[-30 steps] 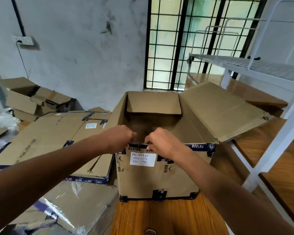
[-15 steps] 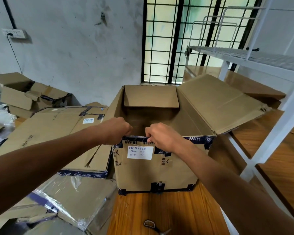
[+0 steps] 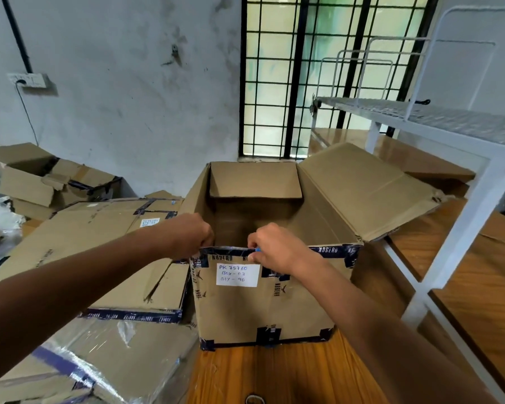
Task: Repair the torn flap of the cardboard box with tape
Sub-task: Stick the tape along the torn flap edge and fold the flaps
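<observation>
two hands (image 3: pixel 233 243) on taped rim of open brown cardboard box (image 3: pixel 263 310)

A wooden table (image 3: pixel 289 374) carries the open cardboard box (image 3: pixel 263 310), which stands upright near its left edge. Against the box's left side, flattened cartons (image 3: pixel 99 243) lie stacked, with plastic-wrapped cardboard (image 3: pixel 114 363) in front of them; whether the table bears these cannot be told. A small dark ring-shaped object (image 3: pixel 254 399) lies at the table's near edge.
</observation>
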A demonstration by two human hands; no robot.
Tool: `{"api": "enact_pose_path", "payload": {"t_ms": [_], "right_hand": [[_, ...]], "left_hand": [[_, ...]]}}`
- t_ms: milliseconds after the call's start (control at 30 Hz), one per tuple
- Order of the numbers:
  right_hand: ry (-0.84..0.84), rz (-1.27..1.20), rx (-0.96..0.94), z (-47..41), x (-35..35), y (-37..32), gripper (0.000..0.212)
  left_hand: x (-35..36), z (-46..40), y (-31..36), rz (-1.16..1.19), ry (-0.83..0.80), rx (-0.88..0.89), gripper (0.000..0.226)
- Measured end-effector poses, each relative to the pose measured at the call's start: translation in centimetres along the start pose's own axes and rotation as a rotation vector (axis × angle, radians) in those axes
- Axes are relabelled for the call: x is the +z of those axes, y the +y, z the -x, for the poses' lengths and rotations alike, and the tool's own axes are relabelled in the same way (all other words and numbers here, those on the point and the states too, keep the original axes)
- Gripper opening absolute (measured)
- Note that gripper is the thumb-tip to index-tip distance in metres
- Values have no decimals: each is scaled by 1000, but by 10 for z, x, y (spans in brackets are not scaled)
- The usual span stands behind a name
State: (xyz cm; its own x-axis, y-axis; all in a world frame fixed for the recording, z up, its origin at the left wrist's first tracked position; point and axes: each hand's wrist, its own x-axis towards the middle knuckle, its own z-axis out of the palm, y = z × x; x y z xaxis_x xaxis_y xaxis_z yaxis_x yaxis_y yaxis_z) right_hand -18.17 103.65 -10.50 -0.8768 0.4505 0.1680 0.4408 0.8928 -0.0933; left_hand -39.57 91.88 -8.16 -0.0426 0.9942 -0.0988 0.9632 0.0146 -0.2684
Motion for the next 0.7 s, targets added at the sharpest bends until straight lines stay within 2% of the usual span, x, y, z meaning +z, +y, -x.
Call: {"api": "enact_pose_path", "payload": {"t_ms": [167,300,533,700], "right_hand": [[14,26,14,-4,4,3,15],[-8,-33,22,-10,4,11,16],[-12,-50,-58,-13,10,21,24],[26,-36,-74,-7,14,16,28]], "left_hand": [[4,2,-5,22,17,-12,6],[0,-3,-3,83,5,-35,9],[13,-2,0,-139,81,-7,25],[12,1,5,-45,43,-52,23]]}}
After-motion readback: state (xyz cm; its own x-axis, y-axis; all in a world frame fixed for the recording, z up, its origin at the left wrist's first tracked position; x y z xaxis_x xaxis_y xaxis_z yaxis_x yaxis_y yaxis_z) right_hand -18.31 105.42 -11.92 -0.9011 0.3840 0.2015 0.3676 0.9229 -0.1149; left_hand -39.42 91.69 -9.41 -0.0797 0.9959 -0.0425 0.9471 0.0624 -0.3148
